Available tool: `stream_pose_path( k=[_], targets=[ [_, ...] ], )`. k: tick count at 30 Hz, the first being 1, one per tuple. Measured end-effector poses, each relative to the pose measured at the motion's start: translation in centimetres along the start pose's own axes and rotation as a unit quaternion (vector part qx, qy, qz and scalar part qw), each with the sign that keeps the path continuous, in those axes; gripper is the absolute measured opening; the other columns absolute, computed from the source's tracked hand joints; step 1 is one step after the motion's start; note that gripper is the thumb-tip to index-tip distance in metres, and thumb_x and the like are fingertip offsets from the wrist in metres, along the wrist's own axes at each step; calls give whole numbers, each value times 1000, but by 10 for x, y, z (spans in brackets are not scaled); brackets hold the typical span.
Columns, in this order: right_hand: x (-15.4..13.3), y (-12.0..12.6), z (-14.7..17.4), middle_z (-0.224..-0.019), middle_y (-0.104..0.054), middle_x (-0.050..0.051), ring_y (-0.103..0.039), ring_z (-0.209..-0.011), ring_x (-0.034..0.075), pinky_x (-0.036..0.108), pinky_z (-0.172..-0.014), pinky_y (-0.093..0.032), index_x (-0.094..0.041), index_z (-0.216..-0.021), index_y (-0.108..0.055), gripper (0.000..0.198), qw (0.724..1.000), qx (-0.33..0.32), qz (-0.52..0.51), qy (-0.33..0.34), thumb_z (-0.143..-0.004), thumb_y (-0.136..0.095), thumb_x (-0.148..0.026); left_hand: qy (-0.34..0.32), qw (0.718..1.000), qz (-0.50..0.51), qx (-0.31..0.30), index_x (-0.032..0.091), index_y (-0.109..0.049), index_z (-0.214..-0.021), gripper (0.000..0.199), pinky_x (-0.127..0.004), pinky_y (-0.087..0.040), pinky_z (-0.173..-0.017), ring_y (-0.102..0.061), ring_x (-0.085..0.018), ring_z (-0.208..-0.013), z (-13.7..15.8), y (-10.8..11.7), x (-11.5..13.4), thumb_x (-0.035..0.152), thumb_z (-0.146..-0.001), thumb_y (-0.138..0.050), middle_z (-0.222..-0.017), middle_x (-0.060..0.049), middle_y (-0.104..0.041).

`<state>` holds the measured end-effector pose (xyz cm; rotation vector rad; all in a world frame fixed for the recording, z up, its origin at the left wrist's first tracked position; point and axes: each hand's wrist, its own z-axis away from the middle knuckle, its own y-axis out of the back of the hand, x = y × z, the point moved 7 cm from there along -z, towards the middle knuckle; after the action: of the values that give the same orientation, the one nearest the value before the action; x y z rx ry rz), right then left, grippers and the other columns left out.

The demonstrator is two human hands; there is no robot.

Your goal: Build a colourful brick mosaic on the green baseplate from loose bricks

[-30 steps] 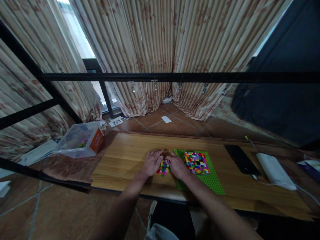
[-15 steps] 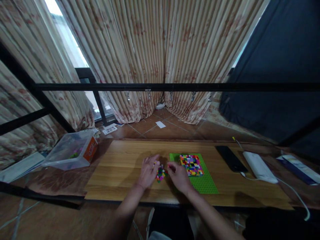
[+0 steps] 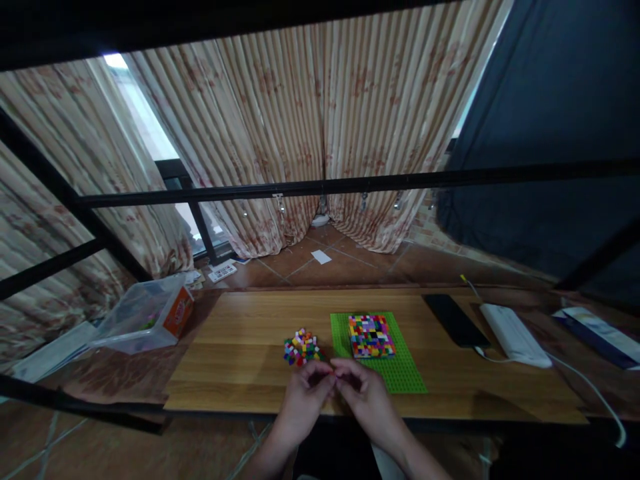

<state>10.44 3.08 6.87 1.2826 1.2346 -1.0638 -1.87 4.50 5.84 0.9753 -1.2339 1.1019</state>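
My left hand [image 3: 306, 395] and my right hand [image 3: 366, 393] meet fingertip to fingertip just above the front edge of the table. Both are closed in a pinch on a small building brick [image 3: 332, 375], of which only a reddish speck shows between the fingers. Beyond my left fingers lies a loose pile of colourful building bricks [image 3: 303, 345]. A square, multicoloured brick block [image 3: 371, 335] sits on the green baseplate [image 3: 407, 373], ahead and to the right of my right hand.
On the wooden table [image 3: 240, 353], a black phone [image 3: 455, 321] and a white power bank [image 3: 515, 335] with a cable lie at the right. A clear plastic box [image 3: 145, 320] stands left of the table. A black metal bar [image 3: 310, 191] crosses beyond it.
My left hand has left the brick pile and come nearer to me. My right hand has also drawn back, and the two now touch at the fingertips. The camera has tilted slightly.
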Motion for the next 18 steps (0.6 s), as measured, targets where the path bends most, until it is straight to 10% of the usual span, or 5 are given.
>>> stream_pose_path(
  k=[10,18],
  targets=[
    [20,30,22,-85,-71,7,-65,-77,20,31,-72,-52,-18,-92,-71,32,992,75,-82,-58,-80,-61,-46,41,997,54,41,16,-58,-71,27,-21,-50,-53,-61,-11,-56,5,-36,-3,38,-66,-74,-64,1,-62],
    [5,63,32,-87,-69,6,-63,-85,20,31,-75,-51,-21,-90,-72,25,982,185,19,21,-85,-56,-39,-27,996,-7,82,19,-60,-72,15,-23,-51,-56,-61,-12,-58,-1,-65,-1,31,-71,-68,-65,0,-64]
  ],
)
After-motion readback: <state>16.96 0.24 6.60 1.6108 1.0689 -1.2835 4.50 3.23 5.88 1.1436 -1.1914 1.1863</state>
